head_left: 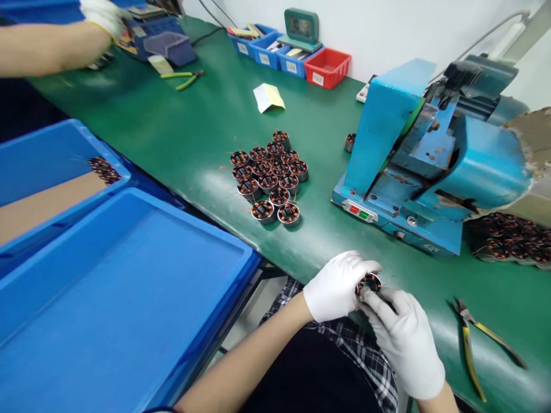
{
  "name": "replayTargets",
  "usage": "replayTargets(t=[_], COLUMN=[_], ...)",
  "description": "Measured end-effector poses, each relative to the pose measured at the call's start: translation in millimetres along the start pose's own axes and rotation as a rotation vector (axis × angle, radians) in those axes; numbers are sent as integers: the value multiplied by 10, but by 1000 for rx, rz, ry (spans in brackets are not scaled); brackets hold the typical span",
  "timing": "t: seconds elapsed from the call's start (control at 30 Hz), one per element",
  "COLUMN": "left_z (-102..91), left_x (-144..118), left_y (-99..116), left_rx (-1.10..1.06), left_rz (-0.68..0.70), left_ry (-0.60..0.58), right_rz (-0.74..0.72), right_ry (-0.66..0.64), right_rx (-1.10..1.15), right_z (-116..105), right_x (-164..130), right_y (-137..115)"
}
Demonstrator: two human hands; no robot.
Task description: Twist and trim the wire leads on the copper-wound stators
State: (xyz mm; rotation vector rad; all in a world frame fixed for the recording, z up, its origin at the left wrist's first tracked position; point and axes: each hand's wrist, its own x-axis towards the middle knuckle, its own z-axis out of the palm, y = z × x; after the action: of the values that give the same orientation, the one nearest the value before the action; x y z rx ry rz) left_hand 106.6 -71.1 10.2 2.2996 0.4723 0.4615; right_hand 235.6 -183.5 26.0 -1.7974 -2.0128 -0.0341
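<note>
In white gloves, my left hand [338, 285] and my right hand [402, 332] are closed around one motor stator [371, 281], a metal ring with copper windings, near the table's front edge. The left fingers grip its rim from the left. My right fingertips pinch at its near side; any wire between them is too small to make out. Ahead and to the left, a cluster of similar stators [268, 182] stands on the green table, some with loose wire ends sticking out. To the right of my hands lie yellow-handled cutting pliers [467, 321], jaws pointing away.
A blue machine [387, 172] with red and green buttons stands right of centre, with more stators [512, 236] beside it. Blue trays [142, 298] are at left. Small bins [328, 67], a clock [301, 26] and green-handled pliers [185, 79] sit farther back. A co-worker's gloved hand [103, 17] is at upper left.
</note>
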Motion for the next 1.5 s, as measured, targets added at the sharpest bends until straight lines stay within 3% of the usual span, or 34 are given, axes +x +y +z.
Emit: replayTargets(t=[0.07, 0.2, 0.37, 0.5, 0.57, 0.77, 0.93, 1.13, 1.3, 1.37, 1.43, 1.5], left_z=[15, 20, -2, -1, 4, 2, -10, -103, -299, -372, -412, -402], left_x=[-7, -3, 8, 8, 2, -7, 19, -120, -347, -409, -437, -417], left_y=[0, 11, 17, 18, 17, 12, 49, -42, -229, -147, 58, 321], left_rx=[4, 5, 16, 4, 0, -14, -28, -172, 90, 168, 152, 56], left_rz=[-3, -13, 0, -3, -2, 1, -13, 70, -50, -109, -169, -146], left_ry=[14, 25, 15, 10, 7, 15, -1, 150, 123, 156, 284, 373], right_rz=[77, 431, 617, 734, 703, 403, 525, 536, 543, 536, 510, 468], right_ry=[51, 90, 39, 29, 10, -46, -70, -145, -174, -177, -153, -45], right_rx=[156, 498, 503, 554, 577, 400, 225, 203, 218, 236, 282, 307], right_z=[41, 9, -29, 17, 1, -156, -62, 47, 49, 36, -8, -77], right_x=[41, 12, -133, -66, 15, 37, -85, -26, -37, -57, -74, -76], right_y=[22, 60, 82, 118, 66, -86, 147, 178, 194, 202, 198, 185])
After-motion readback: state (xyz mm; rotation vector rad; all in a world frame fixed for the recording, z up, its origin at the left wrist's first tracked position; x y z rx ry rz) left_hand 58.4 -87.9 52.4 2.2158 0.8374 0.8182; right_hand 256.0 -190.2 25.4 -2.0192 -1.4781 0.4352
